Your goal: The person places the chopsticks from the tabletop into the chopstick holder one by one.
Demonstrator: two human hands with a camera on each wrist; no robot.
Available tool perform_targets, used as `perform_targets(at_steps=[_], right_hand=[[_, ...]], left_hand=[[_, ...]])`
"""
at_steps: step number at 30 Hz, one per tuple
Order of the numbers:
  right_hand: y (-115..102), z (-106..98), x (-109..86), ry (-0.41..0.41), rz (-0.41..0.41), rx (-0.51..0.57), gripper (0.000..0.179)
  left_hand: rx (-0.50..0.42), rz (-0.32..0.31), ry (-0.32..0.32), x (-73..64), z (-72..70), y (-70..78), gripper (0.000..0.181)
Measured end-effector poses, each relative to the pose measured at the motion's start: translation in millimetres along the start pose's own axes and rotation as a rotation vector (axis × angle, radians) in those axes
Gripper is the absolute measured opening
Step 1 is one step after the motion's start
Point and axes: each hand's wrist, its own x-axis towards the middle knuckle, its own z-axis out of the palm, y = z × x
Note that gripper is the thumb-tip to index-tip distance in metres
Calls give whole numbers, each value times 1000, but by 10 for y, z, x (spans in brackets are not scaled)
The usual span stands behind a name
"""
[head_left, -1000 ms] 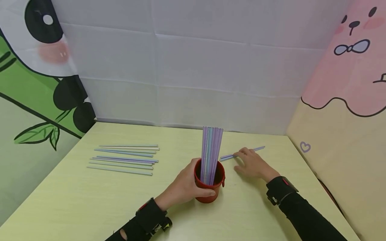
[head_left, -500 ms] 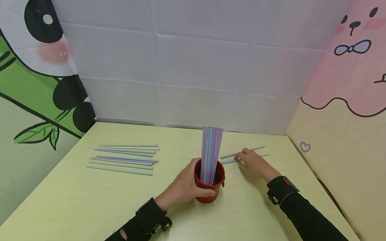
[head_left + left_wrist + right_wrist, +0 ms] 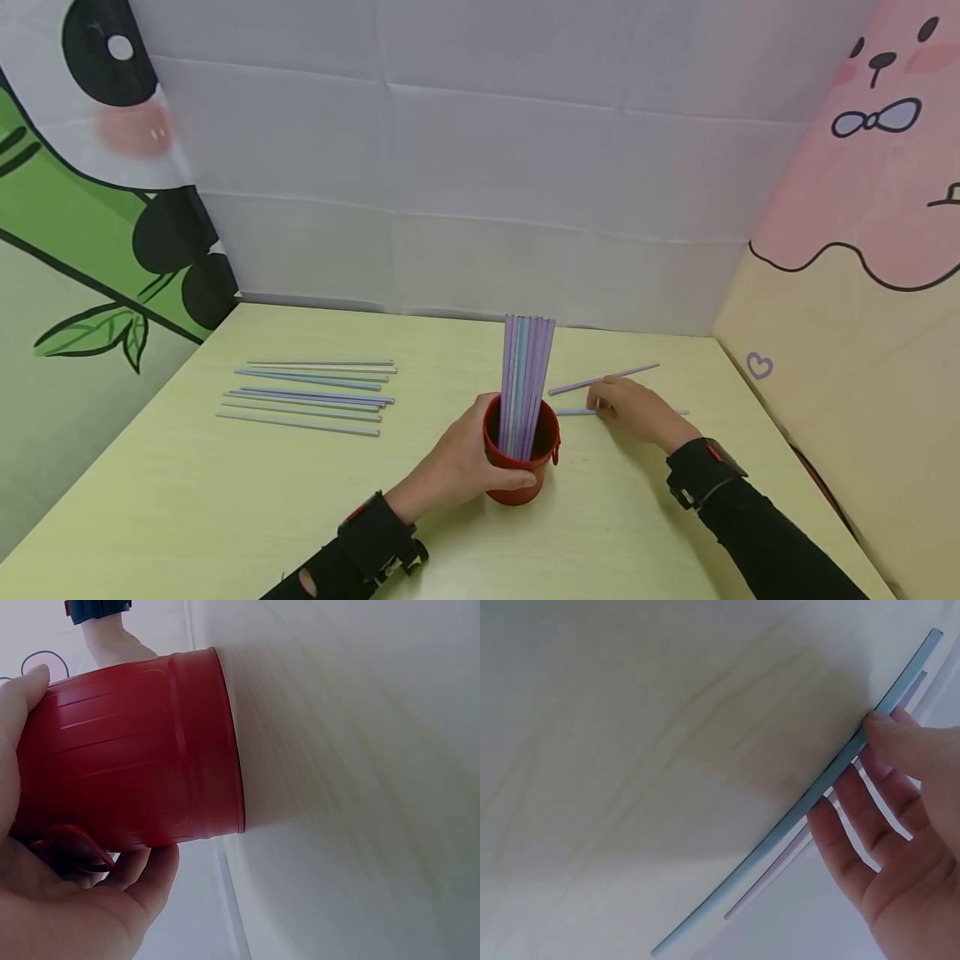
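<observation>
My left hand (image 3: 468,458) grips a small red metal bucket (image 3: 127,750), which stands upright on the table. A bundle of purple and blue straws (image 3: 527,375) stands in the bucket, leaning slightly right. To the right, my right hand (image 3: 630,408) pinches a light blue straw (image 3: 780,825) between thumb and fingertips, low over the tabletop. In the head view the hand covers the middle of that straw. A purple straw (image 3: 566,387) lies just beyond it, slanting away to the right, and shows behind the fingers in the right wrist view.
Several pale and bluish straws (image 3: 307,397) lie roughly parallel on the left of the pale yellow table (image 3: 225,500). A white cloth wall (image 3: 480,167) closes the back, and printed panels stand at both sides.
My right hand has drawn the light blue straw apart from the purple one, toward me and slightly right. The left hand and bucket have stayed in place.
</observation>
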Motion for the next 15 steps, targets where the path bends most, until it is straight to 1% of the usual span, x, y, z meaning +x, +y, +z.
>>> perform_targets(at_steps=[4, 7, 11, 15], right_hand=[[-50, -68, -3, 13, 66, -17, 20], [-133, -201, 42, 63, 119, -16, 21], [-298, -458, 147, 176, 153, 19, 20], [-485, -723, 259, 330, 184, 102, 18]], left_hand=[[-5, -2, -3, -20, -12, 4, 96], [1, 4, -4, -33, -24, 6, 97], [16, 15, -3, -54, -45, 7, 97], [19, 15, -3, -74, -68, 14, 97]])
